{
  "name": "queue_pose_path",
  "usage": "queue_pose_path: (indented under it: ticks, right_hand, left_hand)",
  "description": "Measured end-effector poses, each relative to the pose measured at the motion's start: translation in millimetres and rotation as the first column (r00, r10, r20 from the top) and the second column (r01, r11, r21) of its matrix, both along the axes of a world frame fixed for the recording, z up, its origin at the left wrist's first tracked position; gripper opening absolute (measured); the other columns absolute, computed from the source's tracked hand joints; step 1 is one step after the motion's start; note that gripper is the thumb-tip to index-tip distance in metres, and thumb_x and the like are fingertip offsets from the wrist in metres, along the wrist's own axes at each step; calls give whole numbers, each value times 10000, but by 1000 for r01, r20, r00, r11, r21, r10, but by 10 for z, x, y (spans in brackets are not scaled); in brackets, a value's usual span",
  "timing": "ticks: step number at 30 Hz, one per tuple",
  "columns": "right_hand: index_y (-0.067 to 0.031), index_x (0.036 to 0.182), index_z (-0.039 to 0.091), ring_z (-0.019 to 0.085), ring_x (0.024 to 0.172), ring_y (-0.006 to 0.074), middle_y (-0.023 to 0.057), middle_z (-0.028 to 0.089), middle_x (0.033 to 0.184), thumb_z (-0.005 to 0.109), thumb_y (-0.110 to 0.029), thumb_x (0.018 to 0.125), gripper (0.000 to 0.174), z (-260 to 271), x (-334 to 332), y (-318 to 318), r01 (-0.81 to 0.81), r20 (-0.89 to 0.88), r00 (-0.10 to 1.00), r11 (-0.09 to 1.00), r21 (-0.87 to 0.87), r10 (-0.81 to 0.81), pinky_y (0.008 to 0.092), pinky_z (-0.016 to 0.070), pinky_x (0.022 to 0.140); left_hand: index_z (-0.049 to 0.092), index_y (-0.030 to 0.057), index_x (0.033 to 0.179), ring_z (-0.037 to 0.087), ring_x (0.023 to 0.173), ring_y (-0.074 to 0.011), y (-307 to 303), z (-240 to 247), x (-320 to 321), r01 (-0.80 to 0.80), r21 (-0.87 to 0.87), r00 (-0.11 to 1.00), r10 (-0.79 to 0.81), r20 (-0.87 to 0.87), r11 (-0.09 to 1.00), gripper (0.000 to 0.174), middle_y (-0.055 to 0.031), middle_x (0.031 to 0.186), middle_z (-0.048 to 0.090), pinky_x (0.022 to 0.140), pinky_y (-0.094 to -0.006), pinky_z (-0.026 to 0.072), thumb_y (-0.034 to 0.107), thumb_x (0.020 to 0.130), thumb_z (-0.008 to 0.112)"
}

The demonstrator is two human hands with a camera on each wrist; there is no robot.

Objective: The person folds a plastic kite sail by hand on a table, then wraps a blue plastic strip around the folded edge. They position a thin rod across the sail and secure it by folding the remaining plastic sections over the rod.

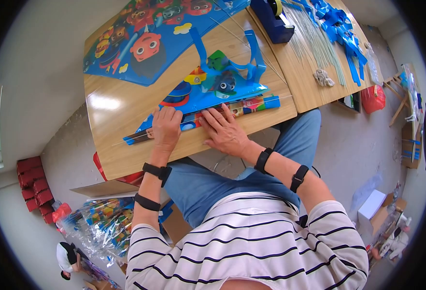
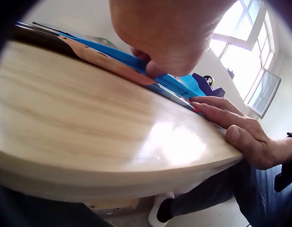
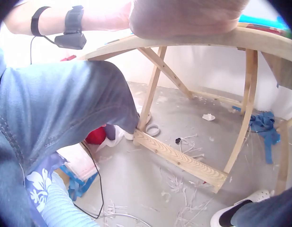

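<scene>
A blue cartoon-printed plastic sheet (image 1: 193, 96) lies on the wooden table (image 1: 116, 121), a narrow printed strip along its front edge. My left hand (image 1: 166, 128) curls its fingers over that edge. In the left wrist view, the left hand's fingertips (image 2: 155, 70) pinch the sheet's edge. My right hand (image 1: 225, 133) lies palm down, extended fingers pressing the strip to the right of the left hand. A thin pale rod (image 1: 118, 144) runs along the strip, partly hidden under the hands. Blue ribbon loops (image 1: 255, 53) stand up from the sheet's far side.
A larger cartoon-printed sheet (image 1: 160, 58) lies further back. A dark blue tape dispenser (image 1: 273, 24), a bundle of thin rods (image 1: 319, 43), a heap of blue ribbon (image 1: 341, 29) and a knotted cord (image 1: 323, 78) sit at the right. Below the tabletop are wooden trestle legs (image 3: 181, 161).
</scene>
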State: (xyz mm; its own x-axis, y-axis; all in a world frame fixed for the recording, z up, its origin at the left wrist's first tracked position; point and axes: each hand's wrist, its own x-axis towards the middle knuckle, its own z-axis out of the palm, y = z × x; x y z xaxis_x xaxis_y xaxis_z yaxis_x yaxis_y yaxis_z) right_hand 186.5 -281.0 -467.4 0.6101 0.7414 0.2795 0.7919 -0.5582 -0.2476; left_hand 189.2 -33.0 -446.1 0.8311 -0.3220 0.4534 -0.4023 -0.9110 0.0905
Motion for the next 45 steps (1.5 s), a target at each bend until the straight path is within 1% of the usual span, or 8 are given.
queue_pose_path:
  ticks: [10,18,27,29,32,36,41,45]
  right_hand:
    - [-26,1475,590,319,1548,311,146,418,1599,753,-508,873,789,-78,-14,10,20,36,999,999,35,-21,629,159,1306]
    - [-68,1452,622,270,1582,287,105,355,1667,802,-497,814,790,-111,-37,23,49,46,998,998,29,-50,692,114,1287]
    - [-60,1442,626,206,1615,294,107,309,1696,750,-507,869,737,-59,-26,21,41,32,999,999,-31,-40,688,119,1289]
    - [-58,1462,615,198,1628,323,139,298,1715,775,-483,851,762,-21,-22,30,40,-10,999,999,-29,-40,680,110,1291]
    - [-54,1496,588,252,1611,366,211,321,1701,812,-439,826,804,54,0,33,38,-53,998,999,-29,-40,688,122,1285]
    - [-53,1517,562,277,1598,390,244,343,1687,822,-417,825,824,13,1,30,26,-32,999,999,-27,-27,706,139,1272]
    - [-63,1537,537,273,1597,397,241,341,1689,804,-413,852,814,-24,3,28,14,-44,999,999,-31,-15,715,133,1267]
    - [-60,1539,532,276,1595,395,235,346,1687,793,-439,861,820,-34,7,4,9,-40,999,999,-35,-11,713,127,1268]
  left_hand:
    - [597,68,814,613,850,-306,-21,25,1,26,-25,999,-26,-25,999,66,-93,843,558,767,-427,482,76,821,662]
    - [699,63,961,658,932,-296,-7,16,-26,27,-23,995,-29,-92,999,130,-81,979,662,826,-425,507,60,836,664]
    - [687,54,960,659,958,-292,12,-8,-71,24,-35,992,-29,-121,999,128,-83,1002,667,789,-421,518,55,836,659]
    - [693,52,970,662,972,-293,19,-22,-108,21,-44,990,-27,-135,999,138,-87,1020,670,796,-423,522,60,836,661]
    - [711,48,1022,661,1022,-299,28,-36,-184,-10,-102,989,-5,-145,995,181,-96,1096,685,877,-426,526,72,849,666]
    - [717,53,1169,635,1182,-303,139,-38,-291,-86,-163,987,63,-145,983,280,-95,1256,690,1034,-452,485,104,898,674]
    - [635,60,1430,491,1469,-320,436,-176,-516,-250,-139,948,214,-235,958,483,-102,1564,570,1203,-505,372,184,965,671]
    - [576,57,1504,415,1536,-326,594,-97,-630,-289,-79,913,250,-322,954,552,-105,1645,485,1256,-530,294,223,985,668]
